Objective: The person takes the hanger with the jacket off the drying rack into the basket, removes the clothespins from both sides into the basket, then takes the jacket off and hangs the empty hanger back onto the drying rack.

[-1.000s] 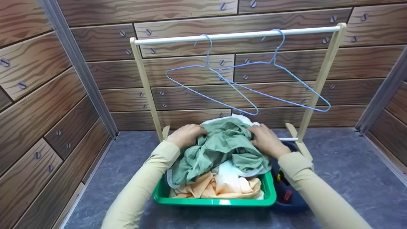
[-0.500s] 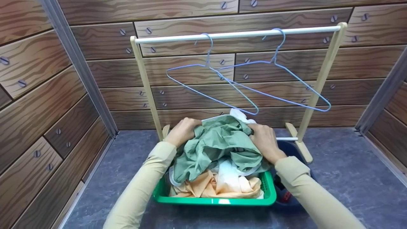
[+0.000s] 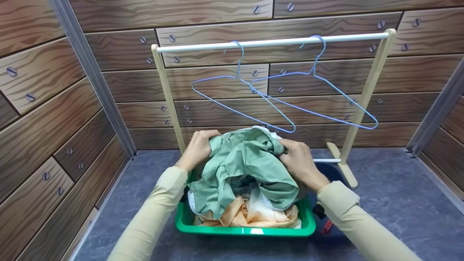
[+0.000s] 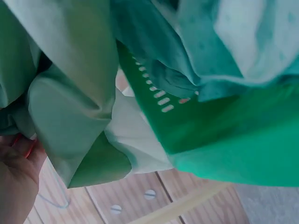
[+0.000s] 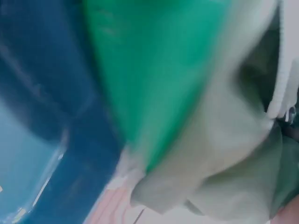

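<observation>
A crumpled green garment (image 3: 250, 159) with white edging is bunched over a green plastic basket (image 3: 253, 232). My left hand (image 3: 198, 148) grips its left side, and my right hand (image 3: 299, 159) pinches its upper right side. Beneath it, peach-and-white cloth (image 3: 261, 219) lies in the basket. The left wrist view has green cloth (image 4: 74, 112) hanging beside part of my hand (image 4: 21, 172). In the right wrist view, a white trim strip (image 5: 280, 70) runs along the blurred garment. Most of my fingertips are hidden by the folds.
Behind the basket stands a wooden rack with a white bar (image 3: 275, 42). Two blue wire hangers hang there, one at left (image 3: 238, 65) and one at right (image 3: 314, 69). To the basket's right sits a dark blue bin (image 3: 330, 172) near a small red item (image 3: 326, 227).
My left hand has moved left, drawing the green garment with it. The garment is spread wider and its upper part is raised a little. My right hand has shifted only slightly. The hangers stay put.
</observation>
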Tool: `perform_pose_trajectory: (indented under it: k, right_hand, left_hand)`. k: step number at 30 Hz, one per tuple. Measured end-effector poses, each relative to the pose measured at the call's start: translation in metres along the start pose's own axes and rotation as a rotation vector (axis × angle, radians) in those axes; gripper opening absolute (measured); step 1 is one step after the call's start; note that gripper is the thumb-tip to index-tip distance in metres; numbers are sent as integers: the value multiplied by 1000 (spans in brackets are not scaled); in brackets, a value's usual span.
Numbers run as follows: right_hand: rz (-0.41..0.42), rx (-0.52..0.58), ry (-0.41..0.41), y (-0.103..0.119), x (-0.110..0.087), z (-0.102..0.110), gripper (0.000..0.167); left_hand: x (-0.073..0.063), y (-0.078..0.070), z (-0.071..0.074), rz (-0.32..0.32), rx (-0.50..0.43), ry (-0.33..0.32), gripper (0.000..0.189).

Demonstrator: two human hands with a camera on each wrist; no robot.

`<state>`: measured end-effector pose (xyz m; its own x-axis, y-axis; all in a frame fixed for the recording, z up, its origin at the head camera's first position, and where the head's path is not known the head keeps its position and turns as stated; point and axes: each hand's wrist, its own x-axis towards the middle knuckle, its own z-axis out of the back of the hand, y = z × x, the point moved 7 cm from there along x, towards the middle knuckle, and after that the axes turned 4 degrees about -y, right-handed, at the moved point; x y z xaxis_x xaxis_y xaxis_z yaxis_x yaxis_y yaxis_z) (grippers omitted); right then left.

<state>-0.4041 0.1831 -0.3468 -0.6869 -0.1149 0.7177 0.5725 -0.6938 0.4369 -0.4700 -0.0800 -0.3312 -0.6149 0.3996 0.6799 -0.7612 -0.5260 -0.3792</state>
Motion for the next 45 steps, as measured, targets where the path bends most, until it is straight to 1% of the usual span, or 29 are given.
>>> perform_pose_trajectory:
  k: [3,6,8,10,11,13,15,18,21,24,27,29,32,34,36,38,39,40,42,45]
  right_hand:
    - [-29,59,-7,12,2,7,23]
    - [-74,139,4,25,4,11,16]
    - [-108,198,26,32,4,12,12]
    - [-138,248,52,38,1,13,9]
    - [-147,271,68,40,-1,13,9]
    - [-160,314,107,42,-7,13,10]
    - [-158,342,150,39,-15,10,16]
    - [-155,339,233,30,-29,4,17]
    - [-175,271,318,16,-44,-5,20]
    - [-218,194,399,3,-57,-13,24]
    - [-249,135,453,-8,-65,-18,24]
    - [-242,108,468,-11,-67,-20,24]
    - [-212,96,469,-13,-68,-19,26]
    - [-185,86,466,-11,-69,-17,26]
    - [-159,66,461,-9,-70,-14,21]
    - [-147,53,453,-8,-70,-7,13]
    - [-137,49,445,-6,-71,-3,14]
    - [-130,49,436,-5,-71,2,18]
    - [-108,68,404,-1,-72,13,32]
    - [-33,92,354,10,-73,29,44]
  left_hand:
    - [-3,-5,9,10,-41,-38,37]
    - [-7,-10,17,37,-57,-58,31]
    - [-11,-13,22,54,-57,-61,26]
    - [-15,-16,26,68,-60,-43,22]
    - [-18,-17,27,77,-69,-24,20]
    - [-25,-19,26,101,-102,35,17]
    - [-33,-19,22,127,-143,122,15]
    - [-46,-18,11,165,-167,253,12]
    - [-60,-14,-1,190,-133,368,16]
    - [-72,-9,-13,205,-79,456,20]
    - [-81,-3,-20,226,-58,514,23]
    - [-83,0,-22,249,-57,536,25]
    - [-85,2,-21,267,-81,561,28]
    - [-87,0,-19,281,-115,583,28]
    - [-92,-3,-14,299,-158,598,34]
    - [-97,-6,-7,310,-180,599,40]
    - [-100,-8,-2,314,-189,591,45]
    - [-102,-9,3,315,-193,577,51]
    - [-107,-13,13,289,-171,533,55]
    - [-115,-20,25,197,-102,468,65]
